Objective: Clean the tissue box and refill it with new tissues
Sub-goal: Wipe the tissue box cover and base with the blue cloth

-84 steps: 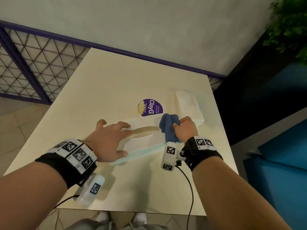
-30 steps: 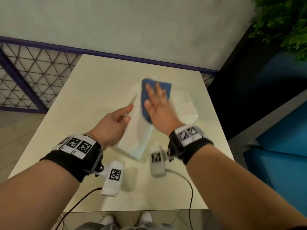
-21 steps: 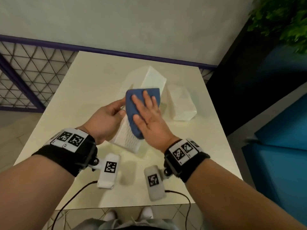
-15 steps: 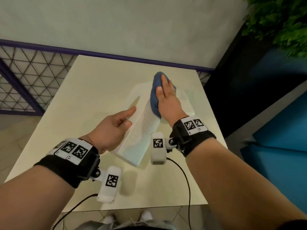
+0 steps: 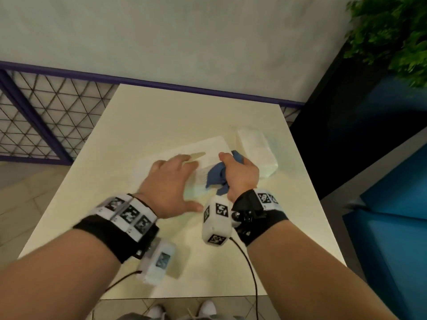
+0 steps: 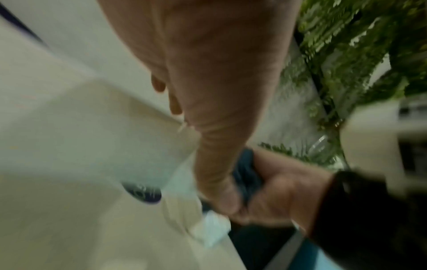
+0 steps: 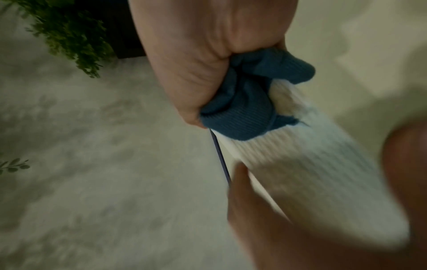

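Note:
The white tissue box [image 5: 215, 146] lies flat on the table [image 5: 143, 125], its slot facing up. My left hand [image 5: 168, 183] rests spread over its top with fairly straight fingers, thumb by the near side. My right hand [image 5: 240, 174] grips a bunched blue cloth [image 5: 216, 179] against the box's right end. The right wrist view shows the cloth [image 7: 242, 113] pressed on the ribbed box top [image 7: 312, 173]. The left wrist view is blurred and shows my left hand [image 6: 219, 73] above the box [image 6: 92, 127]. A white pack of new tissues [image 5: 256, 151] lies just right of the box.
A purple round sticker [image 6: 143, 193] shows on the table beside the box. A purple-framed lattice rail [image 5: 41, 125] runs along the left, with a wall behind the table. On the right are a dark gap, blue furniture [image 5: 392, 204] and a green plant [image 5: 397, 31].
Half a second ago my left hand held the box tilted up while my flat right hand wiped it. Now the box lies flat under my left hand and the cloth is bunched in my right.

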Tool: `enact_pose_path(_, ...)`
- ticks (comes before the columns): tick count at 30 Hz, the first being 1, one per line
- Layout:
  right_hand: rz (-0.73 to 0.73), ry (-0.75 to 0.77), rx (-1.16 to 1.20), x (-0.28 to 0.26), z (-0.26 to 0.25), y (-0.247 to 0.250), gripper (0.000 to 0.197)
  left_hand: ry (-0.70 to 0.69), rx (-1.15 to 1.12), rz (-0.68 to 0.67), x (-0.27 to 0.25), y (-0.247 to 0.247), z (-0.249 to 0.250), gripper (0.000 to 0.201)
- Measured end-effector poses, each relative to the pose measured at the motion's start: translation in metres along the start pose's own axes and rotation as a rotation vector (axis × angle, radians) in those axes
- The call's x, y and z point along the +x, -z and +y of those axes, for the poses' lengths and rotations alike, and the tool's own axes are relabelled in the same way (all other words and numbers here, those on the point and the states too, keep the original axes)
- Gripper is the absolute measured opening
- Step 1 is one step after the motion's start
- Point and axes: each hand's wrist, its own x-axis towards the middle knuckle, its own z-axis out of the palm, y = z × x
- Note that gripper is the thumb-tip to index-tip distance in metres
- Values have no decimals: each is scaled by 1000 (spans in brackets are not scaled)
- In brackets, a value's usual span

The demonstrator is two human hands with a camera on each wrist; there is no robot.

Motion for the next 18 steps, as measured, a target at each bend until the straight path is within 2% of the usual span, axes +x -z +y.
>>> enact_pose_path(1, -8, -11, 44, -6, 1, -5, 40, -11, 57, 51, 1, -6, 12, 102)
enact_pose_path(3, -69, -5, 133, -18, 0, -12, 24, 8, 88, 227, 5, -18, 23, 111)
enact_pose_path(5, -183, 52, 157, -30, -3, -11, 29, 38, 28, 418, 12, -20, 20, 101)
enact_pose_path(7, -262, 139, 146, -31, -3, -1, 42, 70, -88, 538, 18, -13, 8, 94)
enact_pose_path(9, -234, 203, 156, -27, -9, 14, 52, 84, -239, 544, 18, -4, -2, 96)
enact_pose_path(10, -191, 230, 166, -22, -15, 21, 46, 83, -285, 554, 18, 0, -8, 94)
enact_pose_path(12, -108, 260, 181, -13, -32, 34, 18, 87, -321, 558, 17, 4, -17, 85)
enact_pose_path(13, -93, 273, 180, -11, -42, 38, 10, 99, -335, 549, 16, 4, -19, 79)
enact_pose_path(14, -96, 298, 174, -10, -51, 38, 13, 123, -358, 534, 15, 6, -19, 74)
enact_pose_path(16, -137, 402, 96, -16, -61, 29, 33, 182, -401, 517, 13, 6, -15, 67)
enact_pose_path(18, -261, 541, -120, -33, -60, 9, 48, 225, -447, 536, 12, 7, -6, 65)
